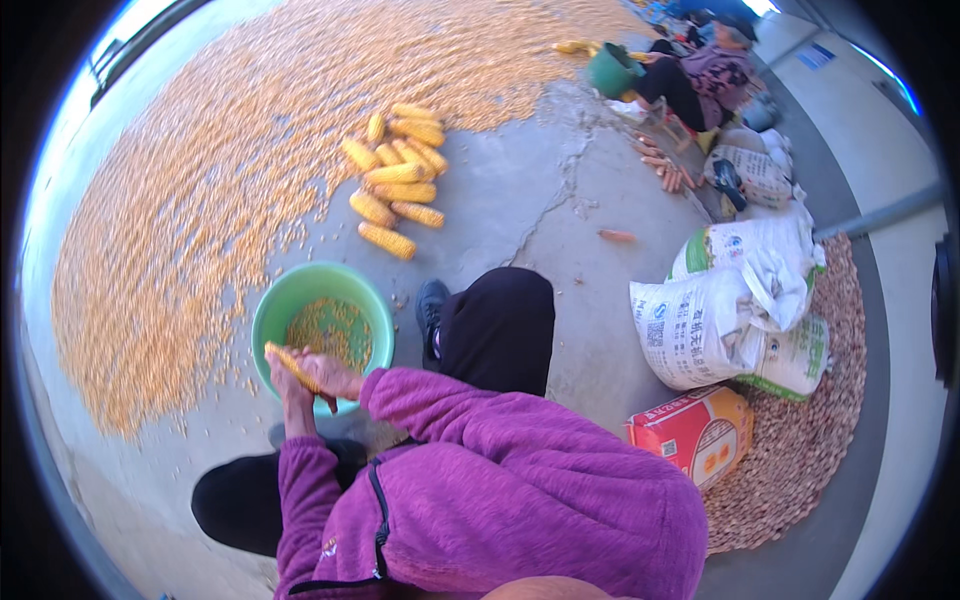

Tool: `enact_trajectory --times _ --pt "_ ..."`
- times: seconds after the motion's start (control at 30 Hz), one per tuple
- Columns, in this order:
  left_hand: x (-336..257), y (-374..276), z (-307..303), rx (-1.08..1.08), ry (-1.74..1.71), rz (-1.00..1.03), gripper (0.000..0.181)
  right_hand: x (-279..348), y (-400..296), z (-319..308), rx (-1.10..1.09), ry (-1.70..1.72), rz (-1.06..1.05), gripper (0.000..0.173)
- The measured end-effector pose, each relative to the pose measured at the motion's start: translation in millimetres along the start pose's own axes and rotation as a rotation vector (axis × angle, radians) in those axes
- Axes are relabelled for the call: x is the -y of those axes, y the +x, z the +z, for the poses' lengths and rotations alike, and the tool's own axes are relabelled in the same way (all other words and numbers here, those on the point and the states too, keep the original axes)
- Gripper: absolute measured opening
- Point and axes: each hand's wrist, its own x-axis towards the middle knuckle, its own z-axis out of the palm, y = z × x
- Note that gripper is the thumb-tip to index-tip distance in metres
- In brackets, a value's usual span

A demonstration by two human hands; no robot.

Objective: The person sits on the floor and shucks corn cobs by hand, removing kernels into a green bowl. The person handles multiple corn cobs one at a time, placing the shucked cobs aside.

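Note:
My left hand (289,382) grips one end of a yellow corn cob (294,365) over the near rim of a green plastic basin (384,322). From the other side my right hand (330,373) presses on the same cob, its fingers partly hidden. Loose corn kernels (330,322) cover part of the basin's floor. Beyond the basin, several whole corn cobs (405,172) lie in a loose pile on the concrete floor.
Corn kernels (187,165) spread widely over the floor ahead and left. At right stand white woven sacks (690,326) and a red-and-orange bag (694,435) beside a nut-like heap (810,450). Another person (697,82) sits at the upper right by a green bucket (613,71).

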Motion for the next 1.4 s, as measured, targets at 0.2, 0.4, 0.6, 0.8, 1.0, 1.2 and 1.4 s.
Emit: enact_trajectory --times 0.2,0.4,0.6,0.8,1.0,1.2,1.4 --pt "-3.8 -14.1 16.3 -0.029 -0.006 0.026 0.043 3.8 -2.2 -3.2 -0.052 0.095 0.208 0.043" --pt "-8.4 -21.2 23.1 -0.009 0.147 -0.043 0.048 -13.8 23.1 4.0 -0.150 0.030 0.134 0.047" --pt "-12.1 -18.0 19.7 0.005 0.207 -0.110 0.052 -10.2 13.7 4.2 -0.152 0.134 0.101 0.039" --pt "-28.6 -26.0 33.9 -0.127 0.324 -0.128 0.054 14.3 6.1 16.4 -0.073 0.274 0.135 0.037" --pt "-54.8 -52.3 50.1 -0.147 0.437 -0.146 0.049 16.5 9.6 24.3 -0.036 0.469 0.231 0.044" --pt "-51.4 -59.7 47.7 -0.018 0.512 -0.143 0.035 4.9 28.5 22.9 0.062 0.614 0.142 0.031" --pt "-40.2 -88.8 47.4 -0.049 0.345 -0.526 0.059 -24.9 46.2 24.2 -0.188 0.411 0.020 0.029"
